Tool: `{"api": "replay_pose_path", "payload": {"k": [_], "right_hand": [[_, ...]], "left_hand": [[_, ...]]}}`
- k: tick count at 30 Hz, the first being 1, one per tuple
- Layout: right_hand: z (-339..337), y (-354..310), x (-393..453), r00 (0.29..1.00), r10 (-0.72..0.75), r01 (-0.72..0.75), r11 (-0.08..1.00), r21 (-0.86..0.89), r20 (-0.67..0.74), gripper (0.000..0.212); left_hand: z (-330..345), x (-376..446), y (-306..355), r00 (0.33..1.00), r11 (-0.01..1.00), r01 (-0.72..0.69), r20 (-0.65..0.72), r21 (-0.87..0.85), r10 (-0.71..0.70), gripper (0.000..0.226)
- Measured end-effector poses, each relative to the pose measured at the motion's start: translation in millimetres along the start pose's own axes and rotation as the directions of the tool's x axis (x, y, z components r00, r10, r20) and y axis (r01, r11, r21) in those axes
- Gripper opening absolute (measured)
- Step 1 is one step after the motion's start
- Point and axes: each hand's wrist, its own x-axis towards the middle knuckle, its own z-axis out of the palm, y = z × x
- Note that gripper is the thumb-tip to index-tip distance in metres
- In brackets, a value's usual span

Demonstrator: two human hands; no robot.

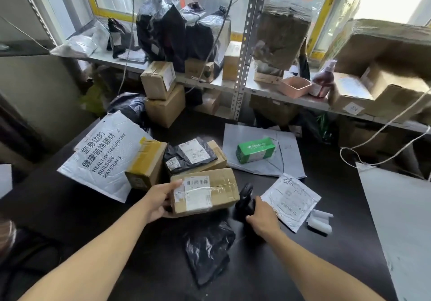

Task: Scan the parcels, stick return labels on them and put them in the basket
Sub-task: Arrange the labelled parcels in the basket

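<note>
1. Head view showed me the cardboard parcel (205,193) on the dark table (93,219), close in front of the person, its white shipping label (197,192) turned upward. I judged it was laid so that the barcode could be read from above.
2. I saw the left hand (161,201) gripping the left end of this parcel, thumb on top near the label and fingers under the edge. This seemed to keep the box steady and slightly raised for scanning.
3. I saw the right hand (262,216) closed around a black scanner (245,199) just beside the right end of the parcel. The scanner head pointed up and away, so I judged the scan was not yet made.
4. Both forearms reached forward from the bottom of the frame, the wrists almost straight.
5. Behind the parcel lay other boxes and a black bag parcel (190,155), touching each other, probably waiting their turn.
6. Near the right hand lay a white mailer (291,200); a black plastic bag (207,249) lay between the arms.
7. I could not find any basket.
</note>
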Motion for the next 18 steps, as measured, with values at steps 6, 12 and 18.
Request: {"api": "replay_pose_path", "payload": {"k": [6,12,18], "right_hand": [[1.1,6.5,9.1,0.997,0.032,-0.026,0.995,0.092,-0.067,0.039],[-21.0,-31.9,46.2,0.964,-0.125,0.125,0.992,-0.013,-0.233,0.045],[-22.0,-73.4,94.2,0.916,-0.367,0.4,0.801,-0.445,0.162,0.074]], "left_hand": [[-13.5,8.8,-25.2,0.998,0.998,0.061,0.03,0.028,-0.061,0.041],[-24.0,15.4,-20.2,0.997,0.998,0.051,0.062,0.025,-0.052,0.03],[-44.9,21.0,-14.7,0.997,0.998,0.051,0.063,0.032,-0.052,0.028]]}}
